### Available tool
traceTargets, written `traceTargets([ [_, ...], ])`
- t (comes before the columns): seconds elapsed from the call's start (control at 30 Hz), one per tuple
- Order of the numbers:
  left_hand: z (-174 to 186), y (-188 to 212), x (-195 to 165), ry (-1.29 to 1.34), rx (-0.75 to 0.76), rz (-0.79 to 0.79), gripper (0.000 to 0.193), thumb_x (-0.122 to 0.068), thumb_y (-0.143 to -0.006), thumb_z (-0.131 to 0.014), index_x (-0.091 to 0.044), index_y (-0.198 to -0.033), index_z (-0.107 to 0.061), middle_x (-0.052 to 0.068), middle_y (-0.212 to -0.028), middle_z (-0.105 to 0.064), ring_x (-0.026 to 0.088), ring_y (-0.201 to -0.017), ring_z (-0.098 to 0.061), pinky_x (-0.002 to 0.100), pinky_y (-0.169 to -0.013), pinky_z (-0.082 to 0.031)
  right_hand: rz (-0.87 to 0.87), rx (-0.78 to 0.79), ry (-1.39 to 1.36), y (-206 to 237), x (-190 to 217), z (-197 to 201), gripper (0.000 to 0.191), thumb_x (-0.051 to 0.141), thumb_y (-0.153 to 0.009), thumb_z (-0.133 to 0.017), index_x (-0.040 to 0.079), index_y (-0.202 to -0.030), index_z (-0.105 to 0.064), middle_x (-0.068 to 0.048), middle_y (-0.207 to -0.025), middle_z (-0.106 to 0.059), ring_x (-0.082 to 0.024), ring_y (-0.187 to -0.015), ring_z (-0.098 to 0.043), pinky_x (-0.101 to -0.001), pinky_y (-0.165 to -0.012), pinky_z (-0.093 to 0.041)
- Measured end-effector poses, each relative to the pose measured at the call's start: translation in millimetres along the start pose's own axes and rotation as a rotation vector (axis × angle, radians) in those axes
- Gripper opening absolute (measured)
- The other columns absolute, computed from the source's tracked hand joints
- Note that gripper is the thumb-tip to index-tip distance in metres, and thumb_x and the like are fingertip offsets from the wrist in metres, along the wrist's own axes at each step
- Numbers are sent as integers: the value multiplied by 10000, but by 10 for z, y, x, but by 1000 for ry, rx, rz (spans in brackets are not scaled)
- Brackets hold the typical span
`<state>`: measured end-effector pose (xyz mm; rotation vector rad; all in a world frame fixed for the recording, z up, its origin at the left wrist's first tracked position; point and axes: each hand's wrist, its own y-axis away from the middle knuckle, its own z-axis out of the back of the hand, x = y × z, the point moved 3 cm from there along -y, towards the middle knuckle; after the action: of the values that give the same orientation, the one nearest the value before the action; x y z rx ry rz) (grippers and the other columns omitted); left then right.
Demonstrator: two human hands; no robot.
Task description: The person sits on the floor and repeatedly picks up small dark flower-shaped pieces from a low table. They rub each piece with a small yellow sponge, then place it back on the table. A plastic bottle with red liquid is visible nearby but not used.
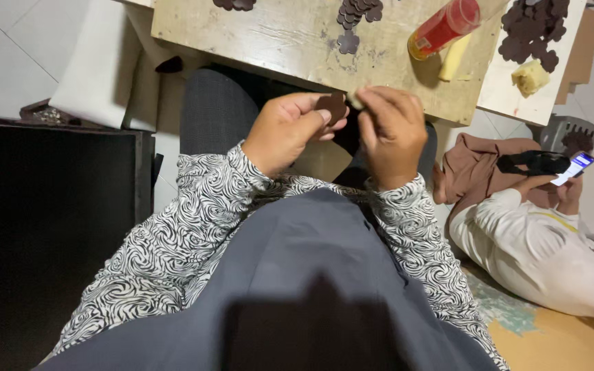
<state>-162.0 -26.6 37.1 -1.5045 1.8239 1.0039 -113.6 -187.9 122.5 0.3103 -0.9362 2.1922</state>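
Note:
My left hand [290,130] pinches a small dark brown cut-out piece [333,106] between thumb and fingers, just below the near edge of a worn wooden board [290,34]. My right hand [391,130] is closed beside it, its fingertips touching the same brown piece and a small pale bit at its top. Both hands hover over my lap, with patterned black-and-white sleeves on both arms. More brown flower-shaped cut-outs [348,42] lie on the board.
A red tube with a yellow cap [443,27] and a yellow stick [454,59] lie on the board. A white board [517,96] at right carries a heap of brown cut-outs [531,31] and a yellow lump [529,77]. Another person [537,233] lies on the floor, holding a phone [575,166].

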Motion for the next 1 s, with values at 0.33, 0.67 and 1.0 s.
traceTargets([
  [0.33,-66,35,-130,121,98,-43,319,-97,-1075,-456,37,-1294,-646,40,-1118,-711,76,-969,-655,254,-902,-563,143,75,-18,-76,217,-34,346,-41,-874,-788,66,-1200,-740,-96,-1186,-702,-307,-1104,-651,-401,-985,-541],
  [0.67,-59,8,-103,298,105,-41,226,-74,-1089,-508,29,-1176,-690,-8,-867,-586,20,-702,-516,189,-649,-456,275,24,-69,46,244,46,310,-73,-852,-779,35,-1140,-741,-124,-1151,-705,-303,-1053,-663,-413,-937,-540],
  [1.0,-71,56,-282,-74,-35,-114,203,-21,-1050,-505,15,-1194,-644,89,-1207,-722,115,-1063,-703,254,-889,-590,-261,-107,-348,158,-263,-69,267,-68,-961,-659,10,-1208,-724,-130,-1190,-704,-212,-1101,-687,-304,-972,-551],
])
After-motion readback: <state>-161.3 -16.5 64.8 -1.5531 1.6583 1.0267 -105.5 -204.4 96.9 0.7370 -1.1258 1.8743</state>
